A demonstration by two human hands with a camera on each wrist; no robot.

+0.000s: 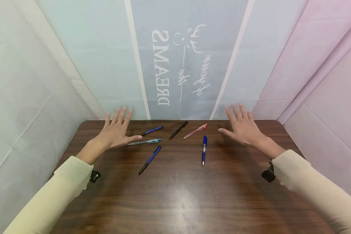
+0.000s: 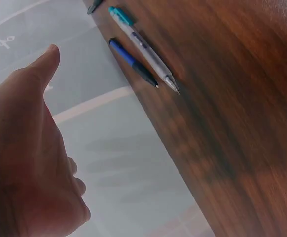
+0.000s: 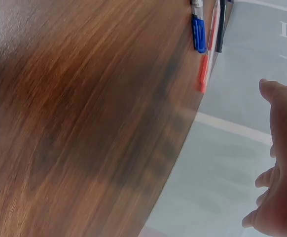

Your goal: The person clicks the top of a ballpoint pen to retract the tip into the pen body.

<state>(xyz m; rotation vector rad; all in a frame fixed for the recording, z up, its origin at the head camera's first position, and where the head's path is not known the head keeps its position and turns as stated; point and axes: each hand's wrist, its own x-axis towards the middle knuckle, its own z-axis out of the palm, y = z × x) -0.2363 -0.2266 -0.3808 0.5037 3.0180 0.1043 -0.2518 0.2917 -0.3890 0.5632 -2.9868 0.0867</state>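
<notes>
Fingers spread, my left hand (image 1: 114,131) hovers over the far left of the table, holding nothing. Its thumb partly overlaps a clear pen with a teal clip (image 1: 146,142) and the tip of a blue pen (image 1: 152,130) in the head view; the left wrist view shows both pens lying apart from the hand. Nearer me lies a blue and black pen (image 1: 150,160). A black pen (image 1: 178,130) and a red pen (image 1: 195,131) lie near the back edge. My right hand (image 1: 242,128), also spread and holding nothing, is above the far right, beside a blue pen with a clear middle (image 1: 204,151).
The dark wooden table (image 1: 175,195) ends at a hanging grey-blue cloth (image 1: 181,110) with mirrored white lettering. Pale curtains stand at the left (image 1: 32,81) and right (image 1: 333,97). Black straps (image 1: 268,174) show at both sleeve cuffs.
</notes>
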